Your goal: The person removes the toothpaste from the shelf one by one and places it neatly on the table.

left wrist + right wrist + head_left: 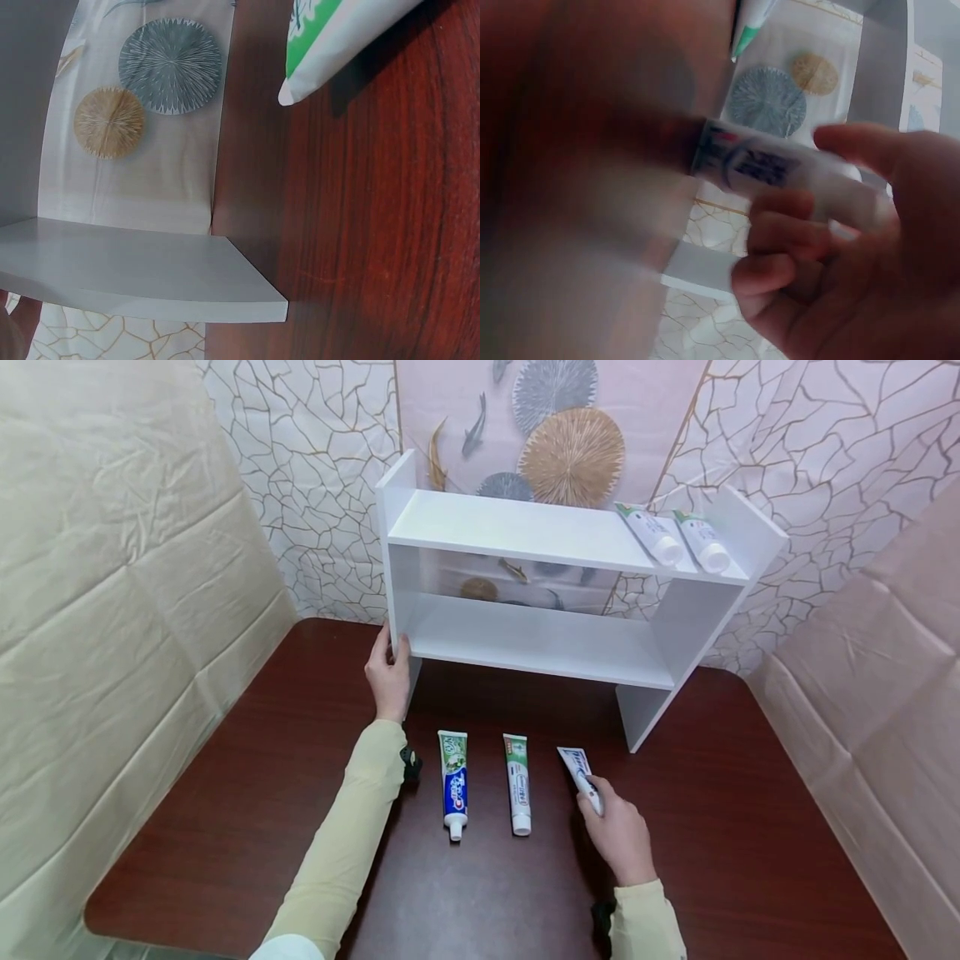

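Observation:
My left hand (pixel 388 681) grips the lower left side panel of a white two-tier shelf (pixel 525 631), thumb in front and fingers round its outer edge. The left wrist view shows that panel (pixel 142 277) close up. In my right hand (pixel 621 839) is a white toothpaste tube (pixel 576 767) with dark blue lettering, pinched near its lower end and pointing toward the shelf. The right wrist view shows thumb and curled fingers round this tube (pixel 757 161). Left of it lie a green-and-white toothpaste tube (pixel 518 789) and a blue-and-green one (pixel 454 781).
On the shelf's top board, at the right end, two white-and-green tubes (pixel 651 535) (pixel 703 542) lie side by side, caps toward me. The shelf stands at the back of a dark red-brown table (pixel 750 827), before a patterned wall cloth (pixel 322 485).

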Available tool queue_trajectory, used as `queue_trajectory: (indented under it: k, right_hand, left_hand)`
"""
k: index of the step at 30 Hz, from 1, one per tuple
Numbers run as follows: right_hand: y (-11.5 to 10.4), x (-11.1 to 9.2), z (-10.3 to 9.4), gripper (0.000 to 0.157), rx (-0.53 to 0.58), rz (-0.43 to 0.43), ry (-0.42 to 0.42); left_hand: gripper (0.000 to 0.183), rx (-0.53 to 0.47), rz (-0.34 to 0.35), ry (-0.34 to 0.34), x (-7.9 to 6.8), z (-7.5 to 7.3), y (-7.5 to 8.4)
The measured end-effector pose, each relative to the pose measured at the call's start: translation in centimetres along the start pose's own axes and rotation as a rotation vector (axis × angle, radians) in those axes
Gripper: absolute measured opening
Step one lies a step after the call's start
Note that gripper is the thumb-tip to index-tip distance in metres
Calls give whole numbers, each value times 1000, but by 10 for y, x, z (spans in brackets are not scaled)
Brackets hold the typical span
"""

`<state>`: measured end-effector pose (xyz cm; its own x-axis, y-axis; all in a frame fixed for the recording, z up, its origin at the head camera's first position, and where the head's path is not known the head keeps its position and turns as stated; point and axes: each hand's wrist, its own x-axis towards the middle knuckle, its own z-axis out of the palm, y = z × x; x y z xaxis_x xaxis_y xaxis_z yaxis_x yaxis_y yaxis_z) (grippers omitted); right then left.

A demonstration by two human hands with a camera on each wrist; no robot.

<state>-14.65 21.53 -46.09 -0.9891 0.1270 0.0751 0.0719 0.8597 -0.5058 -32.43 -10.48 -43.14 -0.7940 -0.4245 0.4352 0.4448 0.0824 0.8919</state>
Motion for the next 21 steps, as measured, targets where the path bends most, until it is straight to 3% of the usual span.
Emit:
queue_trajectory:
  k: [4,7,17,21]
  right_hand:
    - [0,2,-3,47,-48,-6,-106]
    - [-1,3,-1,51,-78,-8,-153]
    - [-3,4,5,56,-135,-29,-214]
    - [-2,5,5,57,-165,-29,-249]
  left_hand:
    - [44,4,-8,11,1,-1,-1]
    - [44,9,11,27,3,0,-12]
    - [43,18,-10,21,2,0,-10]
    - [44,20,-17,3,0,0,0]
